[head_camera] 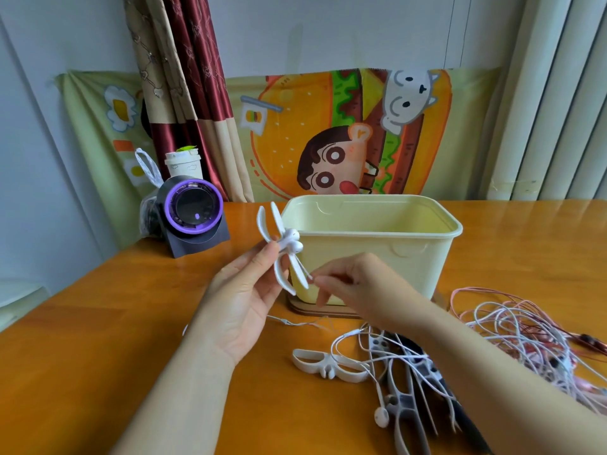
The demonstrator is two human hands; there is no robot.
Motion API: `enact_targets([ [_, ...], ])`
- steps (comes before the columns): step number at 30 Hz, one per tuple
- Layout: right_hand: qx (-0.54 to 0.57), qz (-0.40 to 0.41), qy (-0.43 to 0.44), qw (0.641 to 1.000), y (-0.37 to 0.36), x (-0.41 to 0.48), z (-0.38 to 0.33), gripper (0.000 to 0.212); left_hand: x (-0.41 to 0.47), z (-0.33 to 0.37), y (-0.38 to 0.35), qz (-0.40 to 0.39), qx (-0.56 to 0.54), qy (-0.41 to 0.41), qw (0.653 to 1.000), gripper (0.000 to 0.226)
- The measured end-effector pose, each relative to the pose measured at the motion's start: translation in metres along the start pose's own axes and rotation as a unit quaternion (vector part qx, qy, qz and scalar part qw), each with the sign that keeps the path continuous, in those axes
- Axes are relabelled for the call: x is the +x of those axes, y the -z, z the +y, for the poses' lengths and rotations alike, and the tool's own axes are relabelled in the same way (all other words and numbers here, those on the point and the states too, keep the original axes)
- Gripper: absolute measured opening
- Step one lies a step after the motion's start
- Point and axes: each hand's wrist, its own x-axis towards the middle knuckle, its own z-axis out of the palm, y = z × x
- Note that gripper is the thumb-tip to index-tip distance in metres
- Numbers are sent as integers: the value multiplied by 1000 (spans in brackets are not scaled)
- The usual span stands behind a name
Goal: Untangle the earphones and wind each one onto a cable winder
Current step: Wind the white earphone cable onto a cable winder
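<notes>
My left hand (244,300) holds a white winged cable winder (279,244) upright in front of the cream bin, with a white earbud (297,247) clipped at its middle. My right hand (348,284) pinches the thin white cable (307,274) just right of the winder's lower wings. Another white winder (328,364) lies flat on the table below my right forearm. A loose white earbud (381,417) lies near it. A tangle of white and pink earphone cables (512,326) sits at the right, partly hidden by my right arm.
A cream plastic bin (377,244) stands mid-table behind my hands. A purple-ringed black device (193,211), a paper cup (183,164) and a plastic bag (149,208) sit at the back left. Grey and black winders (407,399) lie under the cables. The orange table (98,323) reaches left.
</notes>
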Motion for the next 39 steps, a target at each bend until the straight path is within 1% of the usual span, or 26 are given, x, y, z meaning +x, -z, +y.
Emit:
enact_targets([
  [3, -43, -62, -13, 997, -12, 0, -6, 38, 1, -4, 3, 23, 51, 1, 998, 32],
  [5, -64, -82, -20, 994, -13, -1, -11, 38, 2, -6, 4, 41, 73, 1, 996, 39],
  [6, -73, -96, -22, 992, -10, -2, -13, 35, 3, -7, 4, 50, 82, -2, 995, 39],
  [8, -90, -132, -24, 987, -3, -6, -21, 26, 3, -8, 6, 66, 107, -14, 992, 33],
  [10, -102, -145, -18, 984, 7, -9, -30, 27, 1, -8, 6, 66, 155, -33, 985, 25],
  [12, -119, -117, -4, 986, 20, -11, -38, 30, 0, -9, 4, 51, 231, -69, 969, 15],
  [13, -133, -92, 1, 987, 26, -13, -41, 30, -1, -10, 2, 47, 272, -91, 957, 14],
  [15, -164, -43, 0, 985, 40, -15, -45, 27, -1, -12, -2, 45, 329, -130, 934, 20],
  [17, -178, 11, -5, 984, 52, -18, -46, 22, -2, -15, -5, 29, 371, -149, 916, 28],
  [20, -152, 88, 9, 984, 64, -19, -46, 16, -5, -18, -8, -18, 422, -151, 894, 31],
  [23, -92, 131, 27, 987, 67, -16, -39, 15, -10, -19, -11, -76, 450, -147, 878, 27],
  [26, 1, 140, 2, 990, 67, -12, -29, 18, -8, -14, -10, -108, 418, -138, 892, 27],
  [28, 57, 142, -34, 988, 66, -9, -18, 19, -14, -12, -12, -144, 360, -135, 912, 26],
  [30, 137, 110, -68, 982, 59, -6, -11, 25, -15, -10, -14, -194, 246, -124, 941, 27],
  [31, 187, 79, -77, 976, 52, -4, -7, 33, -10, -10, -15, -213, 181, -116, 953, 32],
  [32, 245, 45, -86, 965, 42, -2, -3, 39, -6, -11, -14, -215, 121, -106, 963, 37],
  [33, 300, 14, -92, 949, 31, -1, -2, 37, 0, -12, -14, -194, 73, -93, 974, 44],
  [34, 345, -11, -96, 934, 20, 1, -2, 32, 7, -11, -13, -155, 32, -75, 985, 51],
  [35, 367, -31, -94, 925, 10, 2, -3, 28, 12, -11, -9, -112, 1, -65, 992, 52],
  [36, 373, -41, -90, 923, 3, 3, -5, 29, 15, -11, -7, -91, -34, -58, 994, 45],
  [37, 362, -46, -81, 928, -3, 4, -7, 31, 13, -11, -4, -93, -67, -59, 992, 39],
  [39, 309, -32, -69, 948, -8, 3, -9, 38, 8, -10, -4, -99, -108, -59, 987, 45],
])
